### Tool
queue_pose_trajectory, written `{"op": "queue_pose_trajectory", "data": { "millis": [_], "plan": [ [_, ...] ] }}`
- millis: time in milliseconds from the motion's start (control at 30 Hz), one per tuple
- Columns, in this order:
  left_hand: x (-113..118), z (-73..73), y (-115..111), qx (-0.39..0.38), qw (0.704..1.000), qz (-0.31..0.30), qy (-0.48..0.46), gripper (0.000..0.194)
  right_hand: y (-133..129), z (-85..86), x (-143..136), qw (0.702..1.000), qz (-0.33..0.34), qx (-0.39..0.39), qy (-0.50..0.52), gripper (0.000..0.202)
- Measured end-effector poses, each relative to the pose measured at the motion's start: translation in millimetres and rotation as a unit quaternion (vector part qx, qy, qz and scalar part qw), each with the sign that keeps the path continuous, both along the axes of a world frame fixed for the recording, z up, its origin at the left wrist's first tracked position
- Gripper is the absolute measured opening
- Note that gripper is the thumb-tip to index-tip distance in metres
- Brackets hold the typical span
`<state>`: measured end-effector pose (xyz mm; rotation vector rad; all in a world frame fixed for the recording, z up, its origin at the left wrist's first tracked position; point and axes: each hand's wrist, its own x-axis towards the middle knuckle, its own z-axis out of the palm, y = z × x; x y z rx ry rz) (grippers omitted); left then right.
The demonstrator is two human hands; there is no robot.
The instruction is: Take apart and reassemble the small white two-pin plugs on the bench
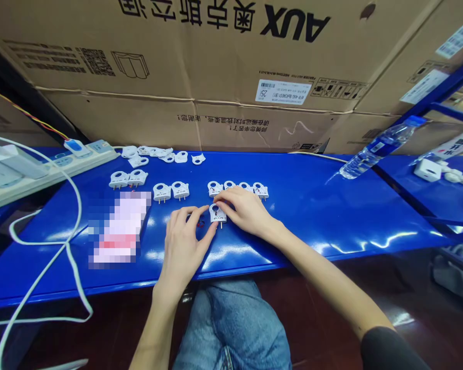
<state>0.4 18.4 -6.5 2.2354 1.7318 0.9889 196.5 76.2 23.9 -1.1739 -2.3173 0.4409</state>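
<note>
Between my hands, a white plug piece (218,214) with a round hole and metal prongs stands near the front of the blue table. My left hand (185,239) has its thumb and index finger at the left side of this piece. My right hand (245,209) pinches its upper right part. Small dark and red wires (200,223) show by my left fingers. Just behind stands a row of several similar plug pieces (215,188), partly covered by my right hand. Two more pairs (161,192) stand further left, and several loose white covers (139,161) lie behind them.
A pixelated pink item (125,221) lies left of my hands. At the far left are a power strip (73,160) and looping white cables (77,267). A water bottle (381,147) leans at the right, near a white adapter (428,169). Large cardboard boxes (139,118) stand behind the blue table (324,205).
</note>
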Motion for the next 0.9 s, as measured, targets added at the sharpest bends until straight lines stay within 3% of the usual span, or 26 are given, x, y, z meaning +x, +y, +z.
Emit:
{"op": "queue_pose_trajectory", "data": {
  "millis": [333,900],
  "plan": [
    [1.0,0.5,-0.3,-0.005,1.0,0.005,-0.011,0.023,-1.7,2.6,2.7,0.999,0.015,-0.004,-0.05,0.02],
    [0.4,1.1,0.0,-0.005,1.0,-0.009,-0.025,0.018,-2.3,2.4,2.9,0.996,0.038,0.01,-0.077,0.021]
  ]
}}
